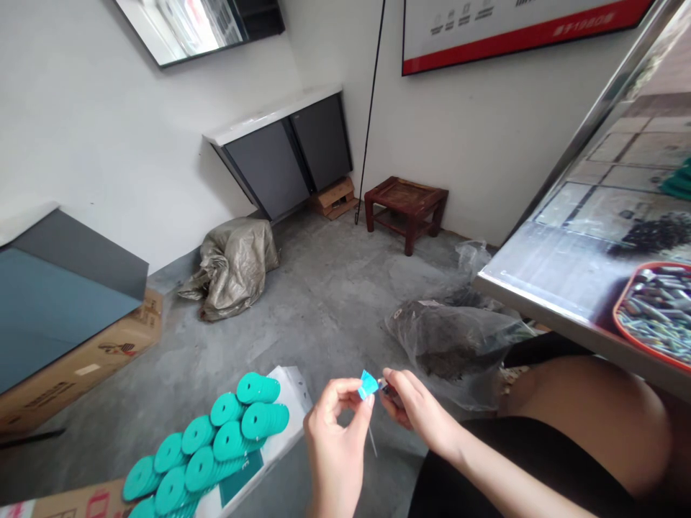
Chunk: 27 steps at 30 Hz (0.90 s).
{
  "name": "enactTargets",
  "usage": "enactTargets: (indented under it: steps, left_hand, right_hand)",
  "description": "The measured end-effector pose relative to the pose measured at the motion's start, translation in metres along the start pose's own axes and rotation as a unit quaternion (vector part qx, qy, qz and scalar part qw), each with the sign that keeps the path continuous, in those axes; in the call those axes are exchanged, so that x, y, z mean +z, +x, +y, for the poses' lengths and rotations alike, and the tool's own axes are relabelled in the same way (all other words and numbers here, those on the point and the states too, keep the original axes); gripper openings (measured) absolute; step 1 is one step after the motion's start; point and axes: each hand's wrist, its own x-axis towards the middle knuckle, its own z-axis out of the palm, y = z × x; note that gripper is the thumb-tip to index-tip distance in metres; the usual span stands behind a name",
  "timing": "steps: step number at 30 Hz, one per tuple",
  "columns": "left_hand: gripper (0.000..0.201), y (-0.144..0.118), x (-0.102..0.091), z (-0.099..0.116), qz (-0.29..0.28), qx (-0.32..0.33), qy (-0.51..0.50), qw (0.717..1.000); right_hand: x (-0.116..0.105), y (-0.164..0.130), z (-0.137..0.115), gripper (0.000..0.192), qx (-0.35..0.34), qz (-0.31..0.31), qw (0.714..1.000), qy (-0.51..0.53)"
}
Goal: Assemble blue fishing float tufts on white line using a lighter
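Note:
My left hand [339,432] pinches a small bright teal fan-shaped piece [368,385] between thumb and forefinger. Close by on its right, my right hand [410,403] is closed around a small object with a pale tip, mostly covered by the fingers. That tip is near the teal piece; I cannot tell whether they touch. A thin pale rod [373,442] hangs below the hands, its upper end hidden. To the left of my left hand, stacks of teal discs with centre holes [228,439] lie in rows on a white box [286,439].
At right is a metal-edged table [545,288] with a red-rimmed tub of screws [620,309]. A clear plastic bag [458,345] with dark contents lies on the floor. Farther off are a wooden stool [407,198], a crumpled sack [235,266] and a grey cabinet [270,169].

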Motion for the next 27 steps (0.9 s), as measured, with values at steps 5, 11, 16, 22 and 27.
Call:
enactTargets:
  steps: [5,11,16,22,27]
  left_hand:
    - [0.007,-0.0005,-0.0006,0.0000,-0.004,0.008,0.012,1.000]
    - [0.006,-0.0003,-0.0006,-0.0003,-0.005,0.026,0.027,0.999]
    - [0.004,-0.0003,-0.0002,-0.0003,0.002,0.044,0.036,0.998]
    - [0.006,-0.0004,-0.0003,-0.0010,0.019,0.100,0.056,0.993]
    - [0.008,-0.0013,-0.0010,-0.0015,0.019,0.136,0.075,0.988]
  right_hand:
    - [-0.0008,-0.0005,-0.0021,0.043,-0.014,-0.014,1.000,-0.003]
    - [-0.0004,-0.0008,0.0003,0.043,-0.019,-0.015,1.000,-0.003]
    - [-0.0006,-0.0012,-0.0012,0.043,-0.019,-0.019,1.000,-0.008]
    - [-0.0003,-0.0018,-0.0025,0.044,-0.019,-0.013,1.000,-0.012]
    - [-0.0005,-0.0005,-0.0004,0.044,-0.023,-0.016,1.000,-0.008]
